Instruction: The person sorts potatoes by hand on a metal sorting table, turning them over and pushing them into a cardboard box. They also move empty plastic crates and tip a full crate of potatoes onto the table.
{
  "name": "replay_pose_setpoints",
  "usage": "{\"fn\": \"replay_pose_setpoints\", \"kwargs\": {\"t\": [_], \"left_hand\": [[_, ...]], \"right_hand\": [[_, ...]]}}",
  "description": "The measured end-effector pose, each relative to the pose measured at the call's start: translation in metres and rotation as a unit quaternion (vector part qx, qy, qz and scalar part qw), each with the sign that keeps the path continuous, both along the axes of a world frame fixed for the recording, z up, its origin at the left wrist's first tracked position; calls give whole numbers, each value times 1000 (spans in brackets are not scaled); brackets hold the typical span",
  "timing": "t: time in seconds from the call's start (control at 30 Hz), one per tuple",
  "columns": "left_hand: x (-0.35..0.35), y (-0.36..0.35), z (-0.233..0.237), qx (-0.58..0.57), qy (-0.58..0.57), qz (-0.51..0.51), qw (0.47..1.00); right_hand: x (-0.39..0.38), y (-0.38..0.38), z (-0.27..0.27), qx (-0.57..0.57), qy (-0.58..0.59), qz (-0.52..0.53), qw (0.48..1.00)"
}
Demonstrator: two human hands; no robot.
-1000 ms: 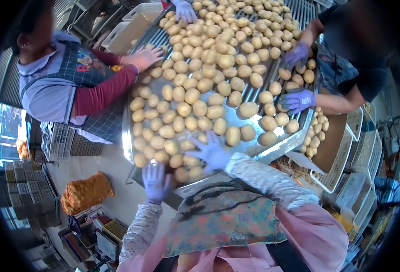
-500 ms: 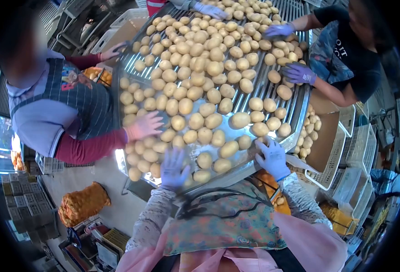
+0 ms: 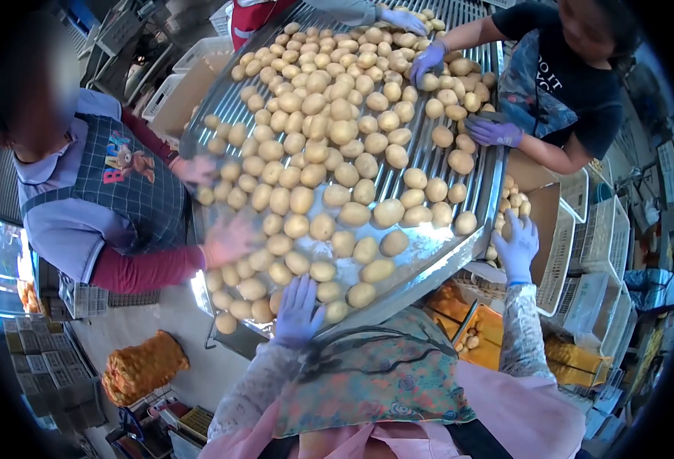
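Potatoes (image 3: 318, 126) cover much of the metal sorting table (image 3: 421, 260) in front of me. My left hand (image 3: 297, 312), in a pale purple glove, lies at the near edge with fingers stretched out, touching or just above potatoes there. Off the table's right side, my right hand (image 3: 517, 246), gloved alike, reaches over a cardboard-lined crate (image 3: 555, 249) of potatoes. Its fingers are spread, and no potato shows in it. A few loose potatoes (image 3: 377, 270) rest on the smooth metal between my hands.
A co-worker's bare-looking hand (image 3: 231, 239) is blurred over potatoes at left. Another co-worker's gloved hand (image 3: 496, 133) works at right; a third person's glove (image 3: 404, 19) shows at the far end. An orange mesh sack (image 3: 144, 367) lies on the floor, and white crates (image 3: 606, 241) stand at right.
My right hand has moved from the table's near edge rightward to over the crate. My left hand stays near the front edge, fingers spread. Co-workers' hands have shifted among the potatoes.
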State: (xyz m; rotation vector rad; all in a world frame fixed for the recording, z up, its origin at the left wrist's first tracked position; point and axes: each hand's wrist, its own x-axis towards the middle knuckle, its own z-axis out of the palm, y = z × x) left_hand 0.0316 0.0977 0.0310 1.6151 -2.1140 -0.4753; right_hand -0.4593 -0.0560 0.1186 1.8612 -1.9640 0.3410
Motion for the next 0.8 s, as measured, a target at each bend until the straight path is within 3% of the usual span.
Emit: {"fn": "replay_pose_setpoints", "kwargs": {"t": [0.03, 0.07, 0.1, 0.13, 0.2, 0.23, 0.27, 0.33, 0.4, 0.47, 0.53, 0.6, 0.63, 0.7, 0.73, 0.8], "left_hand": [[8, 7, 1, -4, -1, -5, 1000], [11, 14, 2, 7, -105, 19, 994], [11, 22, 3, 24, -208, 45, 977], [2, 22, 4, 25, -209, 45, 976], [-30, 6, 8, -31, -178, 123, 976], [-41, -2, 12, -39, -90, 127, 987], [-50, -9, 19, -37, -94, 128, 987], [-62, -20, 32, -15, -69, 15, 997], [-57, -16, 31, -9, -76, -1, 997], [-38, -3, 28, 9, -54, 43, 998], [-2, 19, 15, -17, -93, 66, 993], [40, 35, 8, 8, -135, 150, 979], [57, 33, 0, 11, -134, 148, 980], [73, 20, -16, -52, -139, 263, 954], [59, 1, -12, -50, -137, 261, 954], [5, -55, 5, 76, -212, 320, 920]], "right_hand": [[9, -10, -1, 38, -129, 53, 990], [26, -27, 1, 75, -252, 109, 959], [48, -43, -7, 116, -285, 209, 928], [77, -59, -21, 154, -315, 306, 885], [138, -82, -49, 182, -241, 259, 917], [168, -92, -51, 228, -212, 187, 932], [188, -96, -51, 275, -180, 113, 938], [196, -91, -37, 318, -145, 153, 924], [197, -82, -35, 357, -106, 190, 909], [180, -60, -44, 364, -230, 266, 862], [154, -21, -39, 262, -467, 261, 804], [116, 18, -21, 199, -514, 143, 822], [89, 34, -19, 133, -527, 159, 824], [34, 51, -13, 18, -563, 160, 811], [10, 54, -11, -30, -587, 146, 796], [-37, 42, -13, -122, -532, 139, 826]]}}
